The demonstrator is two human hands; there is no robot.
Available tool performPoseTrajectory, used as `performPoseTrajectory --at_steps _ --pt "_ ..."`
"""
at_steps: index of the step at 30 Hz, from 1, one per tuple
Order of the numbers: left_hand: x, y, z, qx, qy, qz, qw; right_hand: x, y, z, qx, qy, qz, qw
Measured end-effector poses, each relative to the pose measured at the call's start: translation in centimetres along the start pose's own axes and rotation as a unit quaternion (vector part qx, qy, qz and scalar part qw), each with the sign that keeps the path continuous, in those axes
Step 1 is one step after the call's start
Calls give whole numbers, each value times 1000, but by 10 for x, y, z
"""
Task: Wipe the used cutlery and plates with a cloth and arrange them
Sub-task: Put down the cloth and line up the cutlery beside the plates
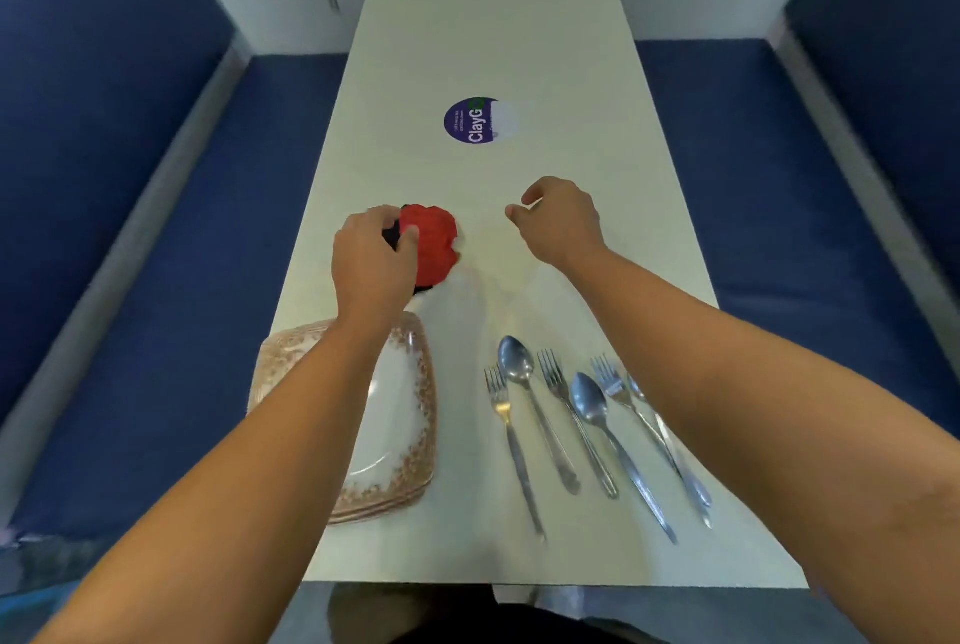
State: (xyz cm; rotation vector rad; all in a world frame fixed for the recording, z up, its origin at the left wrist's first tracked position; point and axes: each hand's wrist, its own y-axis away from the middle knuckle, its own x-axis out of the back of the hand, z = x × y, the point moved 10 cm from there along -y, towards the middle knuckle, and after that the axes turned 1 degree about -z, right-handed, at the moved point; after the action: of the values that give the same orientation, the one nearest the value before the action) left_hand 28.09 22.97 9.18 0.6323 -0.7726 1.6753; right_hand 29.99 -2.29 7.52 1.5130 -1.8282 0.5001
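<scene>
A crumpled red and black cloth [434, 243] lies on the table [493, 19], and my left hand [371, 261] is closed over its left side. A stack of square plates with brown patterned rims [410, 414] sits at the near left, partly under my left forearm. To its right, several forks and spoons [582, 425] lie side by side, handles toward me. My right hand [558, 222] hovers over bare table to the right of the cloth, fingers loosely curled, holding nothing.
A round purple sticker [475, 121] is stuck mid-table. Blue cushioned benches [156, 227] run along both long sides of the narrow table. The table's near edge [519, 583] is close to my body.
</scene>
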Motion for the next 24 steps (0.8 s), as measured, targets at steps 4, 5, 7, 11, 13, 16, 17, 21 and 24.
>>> performPoseTrajectory --at_steps 4,5,7,11,13,16,17,21,24 --pt "-11 59 28 -7 29 -33 999 40 36 18 11 2 18 1000" --pt "-17 74 33 -9 36 -45 998 46 46 24 10 6 16 1000" --pt "-30 104 40 -11 49 -69 996 51 69 40 1 18 4 1000" --pt "-65 150 39 4 3 -138 990 36 114 73 -18 88 -49 995" --pt "-83 166 40 0 -61 -175 983 19 137 90 -28 130 -89 987" --pt "-104 181 32 27 -126 -224 966 -2 161 104 -24 165 -112 980" --pt "-108 185 31 35 -131 -233 963 -6 167 105 -13 175 -109 978" --pt "-114 193 29 74 -130 -235 960 -12 182 103 12 206 -132 970" --pt "-114 196 27 91 -125 -227 961 -9 182 109 2 158 -120 980"
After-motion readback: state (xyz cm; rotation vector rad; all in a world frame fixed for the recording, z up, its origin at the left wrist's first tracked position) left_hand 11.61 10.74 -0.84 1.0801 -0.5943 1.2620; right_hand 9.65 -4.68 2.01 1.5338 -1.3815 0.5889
